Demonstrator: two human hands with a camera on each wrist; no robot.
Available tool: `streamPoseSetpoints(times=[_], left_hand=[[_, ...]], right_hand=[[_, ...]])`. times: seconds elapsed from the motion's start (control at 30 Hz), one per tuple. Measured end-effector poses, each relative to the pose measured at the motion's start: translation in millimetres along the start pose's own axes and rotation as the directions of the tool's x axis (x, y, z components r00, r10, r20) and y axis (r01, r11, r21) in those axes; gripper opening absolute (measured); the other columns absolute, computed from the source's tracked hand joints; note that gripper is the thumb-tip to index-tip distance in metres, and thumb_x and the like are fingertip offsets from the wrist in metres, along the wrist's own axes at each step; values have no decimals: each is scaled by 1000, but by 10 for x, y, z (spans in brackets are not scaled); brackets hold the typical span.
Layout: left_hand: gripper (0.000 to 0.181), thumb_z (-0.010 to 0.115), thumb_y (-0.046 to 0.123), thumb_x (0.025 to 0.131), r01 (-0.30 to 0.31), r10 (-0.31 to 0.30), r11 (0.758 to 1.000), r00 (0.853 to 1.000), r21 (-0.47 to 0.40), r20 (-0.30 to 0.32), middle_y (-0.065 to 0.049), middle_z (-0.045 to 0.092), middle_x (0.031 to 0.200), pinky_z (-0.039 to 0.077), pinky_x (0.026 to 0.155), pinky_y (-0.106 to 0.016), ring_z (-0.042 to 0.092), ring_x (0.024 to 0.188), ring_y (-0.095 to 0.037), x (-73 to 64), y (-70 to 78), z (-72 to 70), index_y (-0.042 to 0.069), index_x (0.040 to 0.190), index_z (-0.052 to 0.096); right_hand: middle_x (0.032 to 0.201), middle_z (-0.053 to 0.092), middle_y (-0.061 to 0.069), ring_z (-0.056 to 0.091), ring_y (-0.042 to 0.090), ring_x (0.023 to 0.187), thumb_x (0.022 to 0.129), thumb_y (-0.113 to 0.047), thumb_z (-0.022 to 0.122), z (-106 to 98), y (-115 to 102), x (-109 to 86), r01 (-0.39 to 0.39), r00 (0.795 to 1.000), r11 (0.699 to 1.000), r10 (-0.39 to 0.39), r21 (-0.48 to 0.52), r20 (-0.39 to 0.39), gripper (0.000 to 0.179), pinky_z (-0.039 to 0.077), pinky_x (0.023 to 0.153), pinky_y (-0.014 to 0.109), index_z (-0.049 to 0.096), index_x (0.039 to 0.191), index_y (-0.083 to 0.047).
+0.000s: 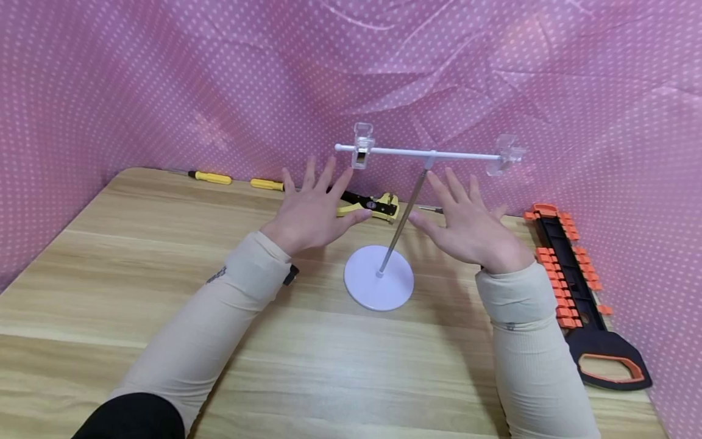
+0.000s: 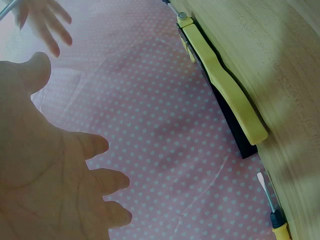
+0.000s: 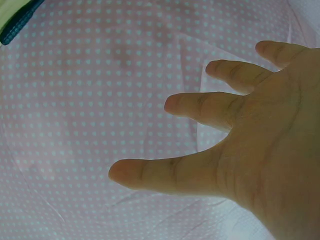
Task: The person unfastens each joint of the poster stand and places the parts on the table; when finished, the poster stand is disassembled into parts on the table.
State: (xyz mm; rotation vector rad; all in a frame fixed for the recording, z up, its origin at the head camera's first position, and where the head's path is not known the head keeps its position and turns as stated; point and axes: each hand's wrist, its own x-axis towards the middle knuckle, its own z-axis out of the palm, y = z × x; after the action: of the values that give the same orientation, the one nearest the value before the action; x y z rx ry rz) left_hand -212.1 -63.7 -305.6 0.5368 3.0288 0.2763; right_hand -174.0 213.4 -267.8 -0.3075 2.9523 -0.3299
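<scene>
Head view: both hands (image 1: 312,214) (image 1: 473,228) wide, splayed, on either side of the white stand (image 1: 403,221).

Table (image 1: 329,372) bears stand (image 1: 403,222), pliers (image 1: 378,206), screwdrivers (image 1: 212,178), black-orange holder (image 1: 571,268).

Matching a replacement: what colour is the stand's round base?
The round base looks white, clearest in the head view.

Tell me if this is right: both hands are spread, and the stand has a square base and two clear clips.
The base is round, not square, as the head view shows. The left hand and right hand are spread, and the stand has two clear clips.
</scene>
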Motion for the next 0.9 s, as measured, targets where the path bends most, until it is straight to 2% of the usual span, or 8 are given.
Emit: streamPoseSetpoints(times=[0.27,0.4,0.47,0.6,0.73,0.8,0.9], left_hand=[[96,26,86,98,-15,15,1000,1000,-4,-8,-12,-7,178,-12,124,-81,-11,163,-45,-3,9,13,28,172,4],[95,24,86,99,-34,34,999,999,-21,-19,-11,-1,179,-8,124,-82,-7,163,-46,2,22,9,28,172,9],[93,24,85,99,-46,45,998,999,-35,-30,-11,2,179,-5,125,-82,-4,163,-46,6,27,2,27,172,12],[91,28,82,101,-76,69,992,995,-96,-73,-12,9,179,9,129,-78,5,163,-47,12,47,-19,25,172,16],[86,34,76,104,-117,94,983,983,-139,-157,-17,23,175,27,131,-67,22,161,-44,15,73,-25,19,169,27],[83,37,73,105,-134,102,979,974,-153,-200,-19,31,172,32,130,-63,29,159,-41,13,85,-24,16,166,33],[80,40,69,106,-155,110,973,962,-168,-250,-18,40,167,35,130,-57,36,156,-37,2,107,-29,12,161,40]], right_hand=[[177,-17,-1,-12,54,159,101,-80,31,-27,-18,-13,15,999,1000,-14,24,-29,89,-3,103,100,-7,169,-38],[180,-4,7,-1,52,162,106,-71,37,-42,-29,-25,84,990,995,-78,45,-114,84,8,113,95,5,172,-30],[179,9,15,10,49,162,109,-62,42,-45,-27,-13,146,972,988,-132,58,-193,79,17,120,88,16,172,-22],[170,33,20,30,43,157,111,-45,50,-54,-22,12,247,913,967,-211,63,-349,67,30,128,70,32,166,-10],[168,39,19,34,40,157,112,-43,51,-62,-25,8,303,865,949,-236,85,-442,64,30,130,64,34,166,-12],[167,41,18,35,39,157,111,-43,52,-64,-33,0,332,840,937,-240,109,-487,63,30,130,62,37,164,-13],[165,44,16,40,39,154,111,-46,52,-68,-48,-15,353,813,923,-221,155,-538,61,34,127,65,42,162,-14]])
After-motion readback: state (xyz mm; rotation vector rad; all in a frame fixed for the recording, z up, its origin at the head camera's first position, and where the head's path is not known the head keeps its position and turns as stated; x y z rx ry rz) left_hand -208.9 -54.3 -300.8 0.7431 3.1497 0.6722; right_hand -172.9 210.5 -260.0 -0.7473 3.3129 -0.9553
